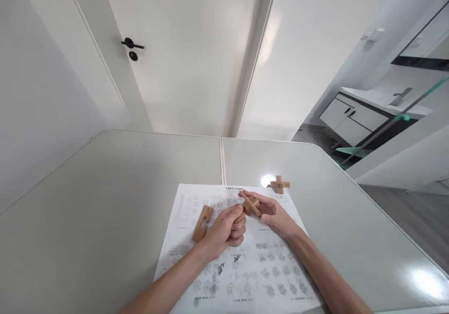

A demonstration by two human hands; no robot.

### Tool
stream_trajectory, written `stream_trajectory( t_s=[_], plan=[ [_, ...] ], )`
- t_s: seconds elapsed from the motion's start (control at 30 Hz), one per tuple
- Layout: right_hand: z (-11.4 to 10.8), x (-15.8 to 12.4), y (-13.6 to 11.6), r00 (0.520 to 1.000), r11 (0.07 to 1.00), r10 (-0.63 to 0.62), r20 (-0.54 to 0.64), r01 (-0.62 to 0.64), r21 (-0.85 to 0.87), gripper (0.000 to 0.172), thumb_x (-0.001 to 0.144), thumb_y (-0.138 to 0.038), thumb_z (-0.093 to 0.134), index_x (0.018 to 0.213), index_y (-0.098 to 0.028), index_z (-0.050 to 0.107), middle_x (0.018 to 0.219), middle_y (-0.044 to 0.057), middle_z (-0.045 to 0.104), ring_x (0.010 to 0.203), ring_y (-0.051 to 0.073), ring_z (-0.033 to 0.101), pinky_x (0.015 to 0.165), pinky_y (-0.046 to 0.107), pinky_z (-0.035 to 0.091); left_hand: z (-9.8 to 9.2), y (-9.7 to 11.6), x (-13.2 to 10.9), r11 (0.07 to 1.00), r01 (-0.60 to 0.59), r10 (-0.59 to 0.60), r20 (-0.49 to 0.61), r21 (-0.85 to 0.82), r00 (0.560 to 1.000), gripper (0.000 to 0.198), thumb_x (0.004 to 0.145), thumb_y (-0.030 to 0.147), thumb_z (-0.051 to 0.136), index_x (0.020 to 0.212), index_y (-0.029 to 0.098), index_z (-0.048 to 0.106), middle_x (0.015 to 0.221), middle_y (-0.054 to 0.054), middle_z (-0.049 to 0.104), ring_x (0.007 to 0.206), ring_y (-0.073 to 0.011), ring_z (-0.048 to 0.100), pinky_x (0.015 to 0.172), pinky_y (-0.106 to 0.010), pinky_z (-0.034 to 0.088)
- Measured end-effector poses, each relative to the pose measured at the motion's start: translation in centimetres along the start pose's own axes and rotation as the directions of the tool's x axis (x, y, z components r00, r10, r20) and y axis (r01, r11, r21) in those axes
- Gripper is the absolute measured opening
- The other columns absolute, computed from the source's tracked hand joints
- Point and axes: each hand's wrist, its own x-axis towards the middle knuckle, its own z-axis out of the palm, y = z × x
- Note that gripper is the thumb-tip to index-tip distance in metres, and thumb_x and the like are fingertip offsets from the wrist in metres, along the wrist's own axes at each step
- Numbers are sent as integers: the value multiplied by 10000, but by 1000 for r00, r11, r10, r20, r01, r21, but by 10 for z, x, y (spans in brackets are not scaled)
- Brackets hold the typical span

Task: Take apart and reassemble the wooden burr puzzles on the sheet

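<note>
Both of my hands are over a printed sheet [252, 258], holding small brown wooden puzzle pieces [250, 202] that meet between them. My left hand [226, 229] is closed, its thumb and fingers gripping the near end of the pieces. With its thumb and fingertips, my right hand [275, 213] grips the flat bar on the other side. How the pieces join is partly hidden by my fingers. Just left of my left hand lies a notched wooden piece [201, 225]. A cross-shaped wooden piece [279, 184] rests at the sheet's upper right edge.
The sheet lies on a glossy grey-green table [105, 211] with a seam [222, 159] running across its far part. Beyond the table stands a white door [182, 47] with a black handle [133, 45]. A sink cabinet [354, 117] is at the far right.
</note>
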Motion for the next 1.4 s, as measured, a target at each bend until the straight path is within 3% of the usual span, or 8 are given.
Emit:
stream_trajectory(
  t_s=[0.2, 0.37, 0.67, 0.87, 1.07, 1.4],
  plan=[
    [-2, -2, 2, 1000, 1000, 13, 8, -13, -14, 783, 751, -610, 861, 1432, -291, 646, 1505, 126, 583, 1121, 314, 652, 1053, 493, 463, 1, 1, -1, 999, 20, -21, 16, 30, 1000, 441, 959, 580, 628, 801, 225, 419, 607, 108, 218, 493, -72, 110, 425, -209, 144],
    [-2, -3, 1, 999, 999, 34, 35, -33, -31, 773, 765, -641, 831, 1414, -258, 659, 1514, 166, 577, 1379, 406, 531, 1140, 557, 392, 2, 2, -1, 1000, 13, -14, 29, 22, 999, 454, 949, 586, 640, 794, 227, 410, 597, 112, 210, 488, -71, 97, 421, -211, 126],
    [-4, -3, 2, 998, 999, 36, 56, -34, -41, 808, 751, -637, 849, 1434, -261, 638, 1550, 167, 541, 1404, 405, 510, 1166, 568, 365, 2, 1, -1, 1000, 7, -8, 35, 18, 999, 446, 964, 578, 627, 806, 229, 398, 614, 109, 215, 492, -72, 108, 420, -207, 128],
    [-3, -3, 8, 996, 999, 35, 88, -32, -35, 703, 776, -603, 844, 1371, -262, 692, 1567, 142, 530, 1451, 406, 456, 1185, 576, 345, 0, -1, 0, 1000, -2, 0, 55, 29, 999, 491, 984, 580, 591, 757, 237, 324, 621, 105, 200, 490, -73, 108, 419, -210, 123],
    [-2, -3, 6, 995, 999, 42, 88, -42, 0, 704, 791, -592, 833, 1390, -257, 677, 1581, 141, 516, 1484, 418, 414, 1204, 602, 304, 2, 0, 0, 999, 6, -8, 67, 32, 998, 490, 998, 571, 572, 745, 232, 324, 621, 101, 205, 491, -73, 115, 427, -219, 134],
    [-1, -2, 4, 999, 999, 32, 43, -32, -12, 601, 764, -637, 826, 1231, -266, 753, 1562, 116, 533, 1403, 404, 496, 1145, 561, 392, 3, 0, 2, 999, -17, 15, 48, 37, 999, 437, 1001, 555, 564, 773, 228, 385, 590, 104, 266, 480, -72, 135, 439, -223, 192]
  ],
)
